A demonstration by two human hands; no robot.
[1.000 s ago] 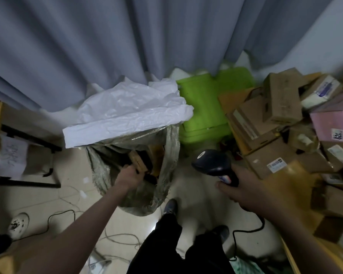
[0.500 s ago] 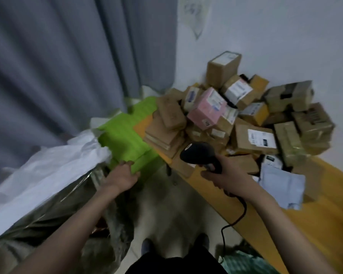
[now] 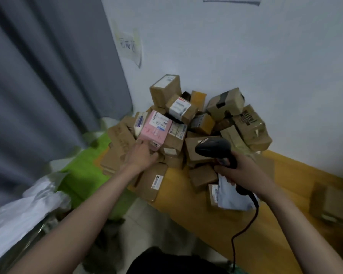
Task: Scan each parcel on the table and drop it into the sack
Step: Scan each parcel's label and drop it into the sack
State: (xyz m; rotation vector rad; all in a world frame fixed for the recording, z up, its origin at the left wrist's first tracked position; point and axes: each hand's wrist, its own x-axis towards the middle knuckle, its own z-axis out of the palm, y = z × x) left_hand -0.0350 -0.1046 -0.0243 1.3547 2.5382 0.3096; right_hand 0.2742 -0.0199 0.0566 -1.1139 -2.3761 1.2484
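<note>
A heap of brown cardboard parcels (image 3: 198,123) is piled on the wooden table (image 3: 202,218) against the wall. A pink box (image 3: 154,131) lies on the heap's left side. My left hand (image 3: 142,156) reaches into the heap just below the pink box, fingers spread and touching the boxes, with nothing lifted. My right hand (image 3: 240,172) grips a black barcode scanner (image 3: 213,149), whose head hovers over the front of the heap. The sack (image 3: 20,212), with crumpled white plastic at its mouth, stands at the lower left beside my left forearm.
A green box (image 3: 83,173) sits between the sack and the table. A grey poly mailer (image 3: 231,192) lies on the table under my right wrist. The scanner cable (image 3: 243,228) hangs across the table's front. A grey curtain (image 3: 38,86) hangs at the left.
My view has swung from the sack to the table. My left hand left the sack's rim and moved right to the heap. The scanner stayed in my right hand and came over the parcels.
</note>
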